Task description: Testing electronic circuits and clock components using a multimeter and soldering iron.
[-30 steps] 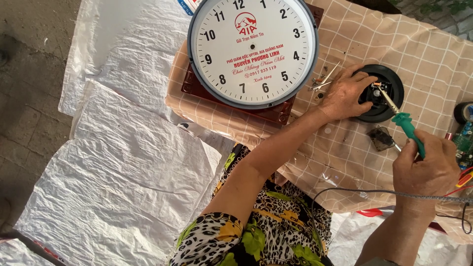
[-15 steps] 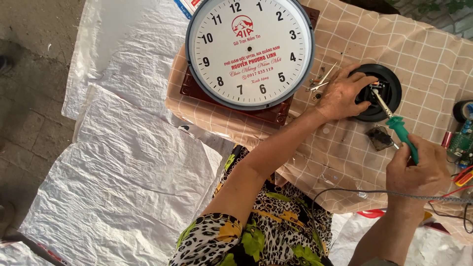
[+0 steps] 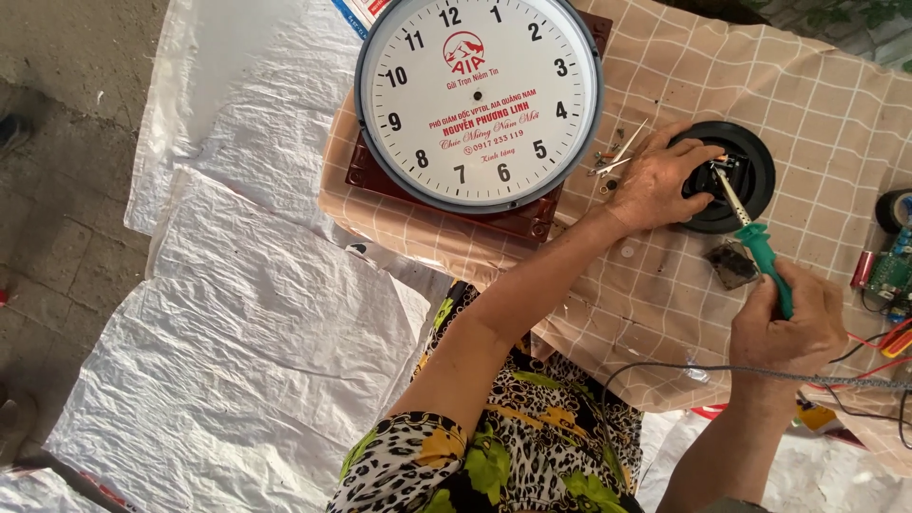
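Observation:
My left hand (image 3: 657, 180) rests on a round black part (image 3: 750, 161) lying on a beige checked cloth (image 3: 665, 275), fingers holding it steady. My right hand (image 3: 788, 328) grips the green handle of a soldering iron (image 3: 755, 237), whose metal tip reaches into the middle of the black part. A grey cord runs from the iron across my right wrist. A large round wall clock (image 3: 478, 100) with a white face and no hands lies face up to the left, on a dark red base (image 3: 518, 220).
Small metal bits and tweezers (image 3: 616, 157) lie beside my left hand. A dark small block (image 3: 731, 266) sits near the iron. A green circuit board (image 3: 891, 273), red wires and a tape roll (image 3: 895, 209) are at the right edge. White woven sheeting (image 3: 247, 323) covers the ground.
The view shifted slightly. My right hand has raised the iron a little, and its tip stays at the black part. My left hand keeps its hold.

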